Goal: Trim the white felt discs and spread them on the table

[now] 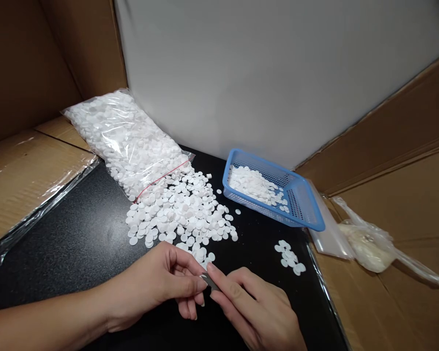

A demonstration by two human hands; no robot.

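My left hand [168,278] is closed in a pinch, thumb against forefinger, on a small white disc [204,276] that is mostly covered by the fingertips. Right up against it, my right hand [258,304] grips a thin, dark grey flat blade-like piece [210,282] between thumb and forefinger. Its tip meets the disc at the left fingertips. Just beyond both hands spreads a loose heap of white round discs [183,214] on the black tabletop [76,234].
A clear zip bag [120,136] full of white discs lies at the back left, its mouth toward the heap. A blue perforated basket [274,214] holds more discs. A small group of discs [289,257] lies at the right. A knotted plastic bag [369,246] rests on cardboard [406,282].
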